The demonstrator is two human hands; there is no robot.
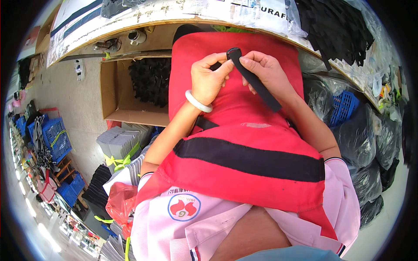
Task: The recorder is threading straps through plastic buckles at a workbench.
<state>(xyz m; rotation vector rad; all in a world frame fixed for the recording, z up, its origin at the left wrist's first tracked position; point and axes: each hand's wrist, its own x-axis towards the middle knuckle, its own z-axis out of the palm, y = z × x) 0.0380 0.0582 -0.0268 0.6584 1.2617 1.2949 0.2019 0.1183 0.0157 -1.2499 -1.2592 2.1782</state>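
Observation:
Above my lap, both hands hold a black webbing strap (262,90). My left hand (210,75), with a white bangle on its wrist, pinches the strap near its upper end, where a small dark loop or buckle shows. My right hand (266,71) grips the same end between thumb and fingers. From there the strap's flat tail hangs down toward my right forearm. Another short black piece peeks out between my left fingers; I cannot tell whether it belongs to the same strap. A red apron (235,126) with a black band covers my lap beneath the hands.
A cardboard box (137,114) holding black pieces stands left of my lap. The worktable (174,28) curves across the front, with a pile of black straps (335,28) at its right. Filled plastic bags (357,139) and a blue basket (344,106) lie right; bundled grey stacks (118,141) sit left.

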